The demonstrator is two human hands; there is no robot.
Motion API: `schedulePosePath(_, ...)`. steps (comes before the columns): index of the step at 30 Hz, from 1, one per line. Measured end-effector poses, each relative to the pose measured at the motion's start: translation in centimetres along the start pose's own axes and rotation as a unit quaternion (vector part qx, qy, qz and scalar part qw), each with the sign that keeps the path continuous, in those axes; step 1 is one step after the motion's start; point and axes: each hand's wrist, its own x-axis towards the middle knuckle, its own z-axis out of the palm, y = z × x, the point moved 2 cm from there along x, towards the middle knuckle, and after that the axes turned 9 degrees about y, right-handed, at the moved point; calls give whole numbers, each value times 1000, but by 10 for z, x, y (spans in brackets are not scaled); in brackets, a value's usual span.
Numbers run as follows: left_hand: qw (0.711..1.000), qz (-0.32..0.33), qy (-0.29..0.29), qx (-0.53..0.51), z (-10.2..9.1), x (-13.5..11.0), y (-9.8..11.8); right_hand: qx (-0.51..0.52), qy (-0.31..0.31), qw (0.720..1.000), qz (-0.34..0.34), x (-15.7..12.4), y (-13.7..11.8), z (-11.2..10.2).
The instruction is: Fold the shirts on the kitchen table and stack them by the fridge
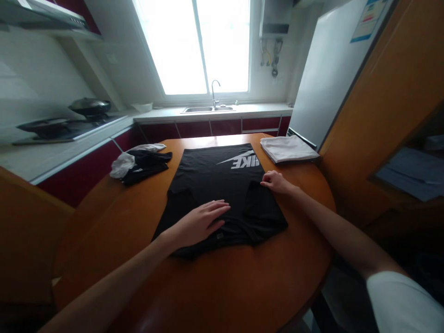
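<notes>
Head view: left hand (199,224) flat on black shirt (208,178); right hand (276,181) pinches its edge, white cloth (287,149) near.

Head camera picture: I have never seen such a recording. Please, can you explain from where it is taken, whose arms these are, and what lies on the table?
There is no machine here. One camera on a person's head looks forward and down, so both bare arms are that person's own. On the round wooden table a black T-shirt with a white logo lies spread out. The left hand rests flat and open on it. The right hand touches the edge of a part folded inward; whether it pinches the cloth I cannot tell. A folded white cloth lies far right, a heap of dark and white clothes far left.
</notes>
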Motion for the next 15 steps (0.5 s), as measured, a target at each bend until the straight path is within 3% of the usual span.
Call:
schedulePosePath(3,999,45,-13,-19,15,26,29,-17,11,1000,18,-1,4,2)
schedulePosePath(6,997,74,-22,-23,35,49,42,-14,28,999,12,-4,8,6)
schedulePosePath(9,998,59,-36,1,57,60,39,-11,45,999,7,-8,12,9)
schedulePosePath(15,998,31,-57,16,81,50,32,-24,68,997,24,-12,12,10)
